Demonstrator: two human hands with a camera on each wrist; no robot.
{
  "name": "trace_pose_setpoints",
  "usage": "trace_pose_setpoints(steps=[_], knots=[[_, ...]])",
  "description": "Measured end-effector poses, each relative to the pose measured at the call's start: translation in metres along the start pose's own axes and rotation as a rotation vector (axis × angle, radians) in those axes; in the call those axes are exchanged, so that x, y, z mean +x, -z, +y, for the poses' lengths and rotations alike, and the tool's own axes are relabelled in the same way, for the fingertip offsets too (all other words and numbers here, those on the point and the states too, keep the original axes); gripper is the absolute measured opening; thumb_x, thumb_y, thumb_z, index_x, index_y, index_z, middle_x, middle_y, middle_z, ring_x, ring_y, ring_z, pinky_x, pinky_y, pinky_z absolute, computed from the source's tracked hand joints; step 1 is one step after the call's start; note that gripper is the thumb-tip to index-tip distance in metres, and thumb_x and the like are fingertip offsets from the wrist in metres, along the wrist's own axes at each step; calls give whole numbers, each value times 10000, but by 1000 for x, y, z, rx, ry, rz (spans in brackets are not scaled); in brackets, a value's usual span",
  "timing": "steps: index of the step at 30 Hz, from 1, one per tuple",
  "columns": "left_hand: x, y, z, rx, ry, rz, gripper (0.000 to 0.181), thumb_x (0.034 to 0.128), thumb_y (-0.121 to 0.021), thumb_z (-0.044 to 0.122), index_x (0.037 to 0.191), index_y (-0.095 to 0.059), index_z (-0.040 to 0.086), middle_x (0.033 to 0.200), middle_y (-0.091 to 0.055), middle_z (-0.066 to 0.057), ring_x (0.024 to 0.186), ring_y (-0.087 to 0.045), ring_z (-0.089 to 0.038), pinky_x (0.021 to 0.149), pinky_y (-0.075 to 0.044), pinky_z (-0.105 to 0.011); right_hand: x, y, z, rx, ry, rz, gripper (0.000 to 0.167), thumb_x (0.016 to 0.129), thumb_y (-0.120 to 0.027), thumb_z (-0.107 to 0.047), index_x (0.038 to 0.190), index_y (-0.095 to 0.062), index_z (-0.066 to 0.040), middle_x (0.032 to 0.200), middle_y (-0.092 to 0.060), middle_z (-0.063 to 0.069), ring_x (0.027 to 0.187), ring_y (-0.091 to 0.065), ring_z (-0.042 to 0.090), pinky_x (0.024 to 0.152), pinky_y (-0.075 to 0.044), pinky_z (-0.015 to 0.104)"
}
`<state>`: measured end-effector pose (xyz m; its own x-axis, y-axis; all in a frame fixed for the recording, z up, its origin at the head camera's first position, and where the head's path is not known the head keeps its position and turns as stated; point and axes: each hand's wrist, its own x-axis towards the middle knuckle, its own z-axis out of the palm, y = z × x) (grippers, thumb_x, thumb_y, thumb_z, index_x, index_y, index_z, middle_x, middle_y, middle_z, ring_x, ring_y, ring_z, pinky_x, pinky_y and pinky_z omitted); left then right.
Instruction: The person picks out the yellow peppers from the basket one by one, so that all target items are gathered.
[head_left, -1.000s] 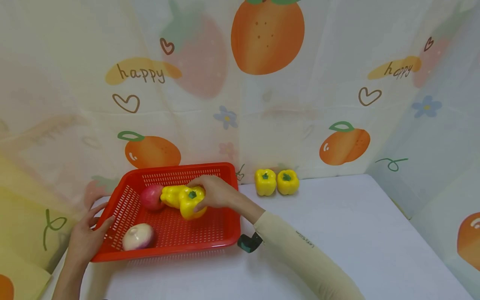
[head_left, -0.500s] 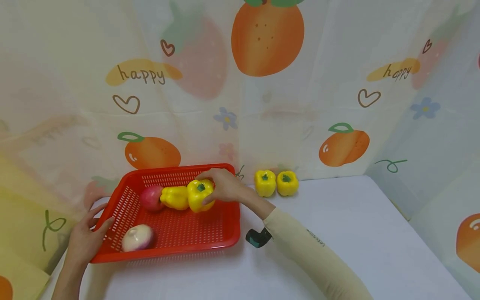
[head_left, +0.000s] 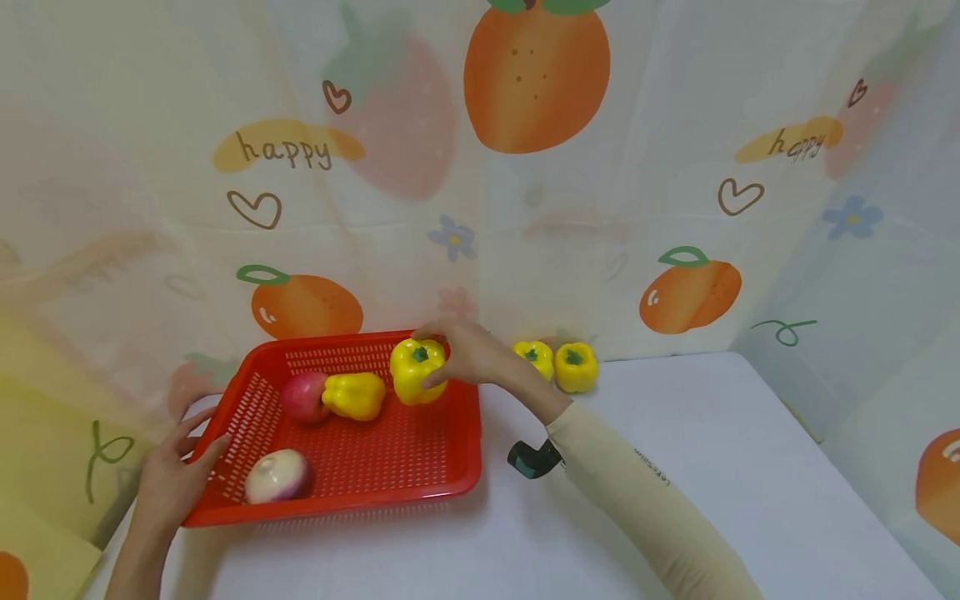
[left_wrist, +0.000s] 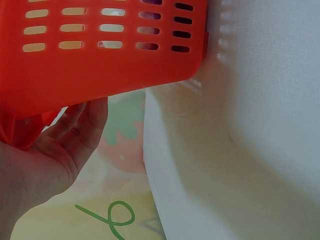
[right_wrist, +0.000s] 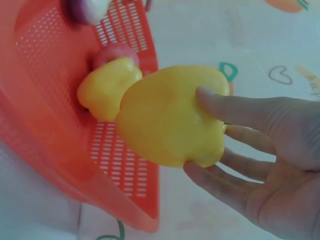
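My right hand (head_left: pixel 474 354) pinches a yellow bell pepper (head_left: pixel 417 372) between thumb and fingers, raised over the right part of the red basket (head_left: pixel 360 503). In the right wrist view the same yellow pepper (right_wrist: pixel 170 117) is held at its stem end by the right hand (right_wrist: pixel 270 145). My left hand (head_left: pixel 171 479) grips the basket's left rim; in the left wrist view its fingers curl behind the red wall (left_wrist: pixel 115 75). Inside the basket lie another yellow pepper (head_left: pixel 356 397), a red round item (head_left: pixel 303 397) touching it, and a white-purple one (head_left: pixel 276 477).
Two yellow peppers stand on the white table (head_left: pixel 720 467) right of the basket: one (head_left: pixel 576 367) in full view, the other (head_left: pixel 537 354) partly behind my right arm. A printed curtain (head_left: pixel 547 250) hangs behind the table.
My right hand has moved up and to the right with the yellow pepper, away from the pepper lying in the basket. The left hand has stayed on the rim.
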<state>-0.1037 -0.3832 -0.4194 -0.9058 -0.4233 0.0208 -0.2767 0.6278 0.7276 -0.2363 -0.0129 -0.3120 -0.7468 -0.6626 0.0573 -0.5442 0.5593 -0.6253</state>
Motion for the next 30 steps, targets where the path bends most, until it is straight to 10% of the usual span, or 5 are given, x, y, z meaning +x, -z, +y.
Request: trace_pose_setpoints(steps=[30], knots=[[-1,0,2,8,-26,14,581,997,-559,314,1484,-385,49,1133,-572,-333,710,-571,-122,553,-497,-237,-23,52,40,49,-37,49,639,798,-826,-186,1371,-564,-80,1344,-586,63,1215,-517,262,1009,-437,431]])
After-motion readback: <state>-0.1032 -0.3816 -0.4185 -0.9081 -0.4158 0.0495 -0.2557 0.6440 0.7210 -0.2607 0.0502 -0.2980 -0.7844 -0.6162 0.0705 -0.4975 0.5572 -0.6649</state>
